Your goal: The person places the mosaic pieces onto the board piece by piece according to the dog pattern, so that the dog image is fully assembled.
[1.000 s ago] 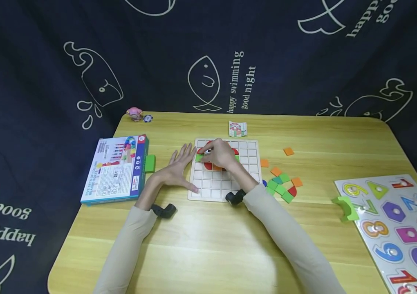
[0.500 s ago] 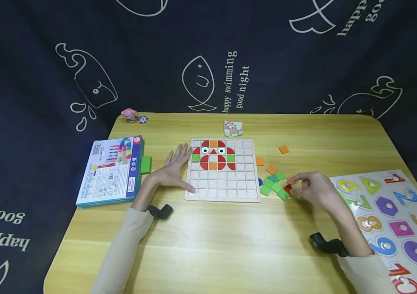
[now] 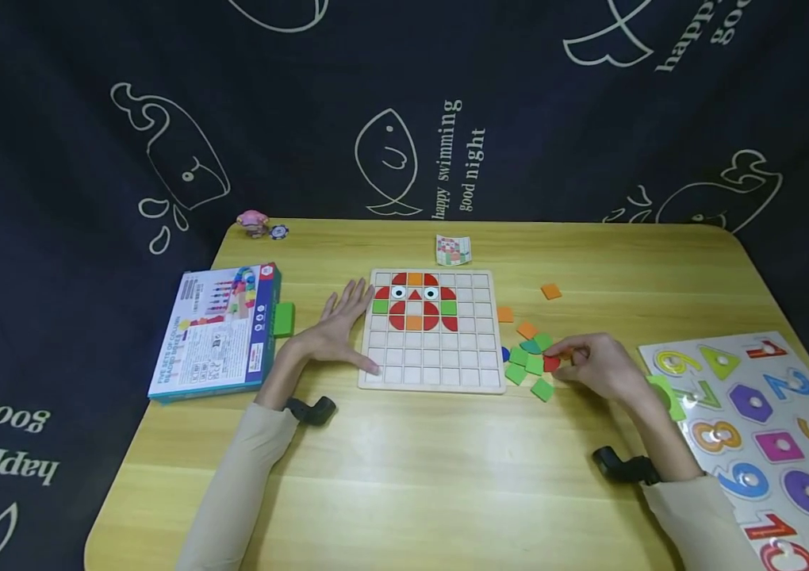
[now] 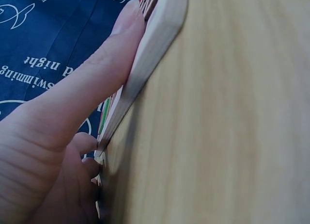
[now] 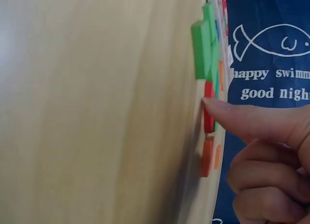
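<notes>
1. The left hand is spreading wide at the side of the grid board, its thumb resting by the near-left corner and its fingers reaching the left edge, probably to brace it against sliding.
2. The right hand is pinching, narrowly, the red piece between thumb and index finger, apparently by its edges; the other fingers are lying curled.
3. That piece is sitting on the bench right of the board, among green tiles and orange tiles, likely grouped there for a short reach.
4. The picture card is lying beyond the board's far edge, presumably for easy viewing; its print is too small to read.
5. The box is showing "FIVE SETS OF COLUMN"; its smaller text is staying illegible.
6. The number board is displaying numerals including 1, 2, 3 and 6–10.
7. The dark cloth is repeating "happy swimming good night".
</notes>
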`<state>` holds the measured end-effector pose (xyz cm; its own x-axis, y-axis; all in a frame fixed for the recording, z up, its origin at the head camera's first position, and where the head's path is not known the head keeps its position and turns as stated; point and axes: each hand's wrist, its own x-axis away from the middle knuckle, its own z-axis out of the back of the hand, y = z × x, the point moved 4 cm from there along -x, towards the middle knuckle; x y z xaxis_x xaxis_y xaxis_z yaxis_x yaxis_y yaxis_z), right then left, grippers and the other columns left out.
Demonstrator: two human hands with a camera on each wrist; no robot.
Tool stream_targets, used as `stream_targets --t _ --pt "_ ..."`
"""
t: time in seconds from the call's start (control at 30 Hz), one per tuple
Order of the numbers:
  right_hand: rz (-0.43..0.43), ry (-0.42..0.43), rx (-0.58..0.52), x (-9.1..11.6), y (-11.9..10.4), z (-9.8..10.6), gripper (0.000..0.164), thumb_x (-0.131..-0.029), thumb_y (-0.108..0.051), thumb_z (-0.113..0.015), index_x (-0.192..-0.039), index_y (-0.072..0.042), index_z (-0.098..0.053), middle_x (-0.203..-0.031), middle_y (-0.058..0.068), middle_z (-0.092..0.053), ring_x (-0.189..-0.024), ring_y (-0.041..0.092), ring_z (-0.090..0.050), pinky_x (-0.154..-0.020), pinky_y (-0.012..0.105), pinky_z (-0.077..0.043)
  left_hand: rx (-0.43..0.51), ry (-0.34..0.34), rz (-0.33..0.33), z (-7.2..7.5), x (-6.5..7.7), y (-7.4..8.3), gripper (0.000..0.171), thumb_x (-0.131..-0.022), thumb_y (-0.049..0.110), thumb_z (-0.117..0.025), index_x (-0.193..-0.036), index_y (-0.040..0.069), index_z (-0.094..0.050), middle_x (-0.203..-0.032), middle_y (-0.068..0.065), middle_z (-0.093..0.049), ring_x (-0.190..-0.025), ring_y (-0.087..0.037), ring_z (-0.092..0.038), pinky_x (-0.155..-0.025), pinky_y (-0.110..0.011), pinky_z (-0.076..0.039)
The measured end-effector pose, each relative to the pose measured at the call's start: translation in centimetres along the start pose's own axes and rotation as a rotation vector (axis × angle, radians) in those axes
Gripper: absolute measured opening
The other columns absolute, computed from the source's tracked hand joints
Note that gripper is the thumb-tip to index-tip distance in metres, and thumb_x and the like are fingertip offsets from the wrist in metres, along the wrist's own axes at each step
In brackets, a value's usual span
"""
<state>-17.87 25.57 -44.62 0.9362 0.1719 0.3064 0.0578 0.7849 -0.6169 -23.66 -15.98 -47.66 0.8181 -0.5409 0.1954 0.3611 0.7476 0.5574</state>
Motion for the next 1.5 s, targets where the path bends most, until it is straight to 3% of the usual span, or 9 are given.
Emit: stream_targets --t 0.23,0.43,0.67,0.77,0.9,1.1,1.2,1.33,1.5 --pt "0.016 -0.006 0.001 -0.3 -0.2 -0.5 0.029 -0.079 -0.022 -0.079 -0.104 -0.011 -0.071 -0.059 -0.003 -0.036 -0.053 0.012 -0.033 -0.05 0.024 -0.027 0.001 -0.006 0.002 -0.1 0.0 0.1 0.14 -0.06 0.063 -0.082 -0.155 0.015 0.009 -0.161 -0.012 0.021 -0.149 -0.033 0.021 -0.12 -0.058 0.012" --pt "0.056 -0.03 0.015 -0.4 -0.8 -0.6 0.024 -0.08 -0.014 -0.076 -0.104 -0.009 -0.073 -0.059 -0.002 -0.036 -0.055 0.014 -0.033 -0.05 0.025 -0.026 0.004 0.002 0.007 -0.1 0.0 -0.1 0.141 -0.059 0.064 -0.082 -0.155 0.016 0.009 -0.162 -0.011 0.021 -0.149 -0.031 0.022 -0.12 -0.056 0.013" --pt "-0.087 0.025 0.042 0.1 0.0 -0.3 0.039 -0.076 -0.03 -0.08 -0.105 -0.009 -0.065 -0.063 -0.001 -0.047 -0.056 0.014 -0.04 -0.051 0.025 -0.032 0.008 0.006 0.011 -0.2 0.0 -0.1 0.141 -0.059 0.065 -0.082 -0.156 0.016 0.008 -0.162 -0.01 0.02 -0.149 -0.03 0.022 -0.12 -0.056 0.013" --pt "-0.108 0.037 0.05 0.2 0.2 -0.3 0.039 -0.077 -0.034 -0.08 -0.102 -0.009 -0.064 -0.063 0.0 -0.05 -0.055 0.015 -0.042 -0.049 0.026 -0.033 0.006 0.009 0.012 -0.2 -0.1 -0.2 0.141 -0.059 0.065 -0.082 -0.156 0.016 0.008 -0.162 -0.01 0.02 -0.149 -0.03 0.022 -0.12 -0.056 0.013" --pt "-0.063 0.05 0.065 0.3 0.0 -0.3 0.034 -0.077 -0.031 -0.079 -0.102 -0.011 -0.068 -0.064 0.0 -0.049 -0.056 0.015 -0.041 -0.048 0.025 -0.031 0.0 0.007 0.009 -0.2 -0.1 -0.2 0.141 -0.059 0.065 -0.082 -0.156 0.016 0.009 -0.162 -0.01 0.02 -0.149 -0.029 0.022 -0.12 -0.056 0.013" --pt "0.046 0.026 0.039 0.2 -0.6 -0.3 0.029 -0.082 -0.011 -0.073 -0.11 -0.011 -0.071 -0.065 0.001 -0.044 -0.058 0.014 -0.038 -0.05 0.023 -0.029 0.005 0.002 0.008 -0.1 -0.1 -0.2 0.142 -0.058 0.064 -0.082 -0.155 0.016 0.009 -0.162 -0.01 0.02 -0.149 -0.03 0.022 -0.12 -0.056 0.013" --pt "0.001 0.049 0.012 0.4 -0.4 -0.2 0.03 -0.082 -0.013 -0.073 -0.111 -0.009 -0.068 -0.064 0.0 -0.043 -0.056 0.013 -0.038 -0.05 0.023 -0.03 0.014 0.001 0.006 -0.1 -0.1 -0.2 0.142 -0.058 0.064 -0.082 -0.155 0.016 0.009 -0.162 -0.01 0.02 -0.149 -0.03 0.022 -0.12 -0.056 0.014" --pt "-0.086 0.095 0.011 0.7 -0.1 -0.4 0.038 -0.081 -0.028 -0.076 -0.109 -0.007 -0.065 -0.063 -0.001 -0.045 -0.053 0.013 -0.039 -0.047 0.024 -0.031 0.011 0.0 0.007 -0.2 -0.1 -0.2 0.142 -0.058 0.064 -0.082 -0.156 0.016 0.009 -0.162 -0.01 0.02 -0.149 -0.03 0.022 -0.12 -0.056 0.014" --pt "-0.083 0.114 0.039 0.4 -0.4 -0.7 0.038 -0.083 -0.03 -0.074 -0.11 -0.004 -0.065 -0.061 -0.001 -0.045 -0.052 0.013 -0.039 -0.045 0.024 -0.029 0.008 0.003 0.001 -0.1 0.0 -0.2 0.141 -0.058 0.064 -0.082 -0.156 0.016 0.008 -0.162 -0.01 0.021 -0.149 -0.031 0.022 -0.12 -0.057 0.013"
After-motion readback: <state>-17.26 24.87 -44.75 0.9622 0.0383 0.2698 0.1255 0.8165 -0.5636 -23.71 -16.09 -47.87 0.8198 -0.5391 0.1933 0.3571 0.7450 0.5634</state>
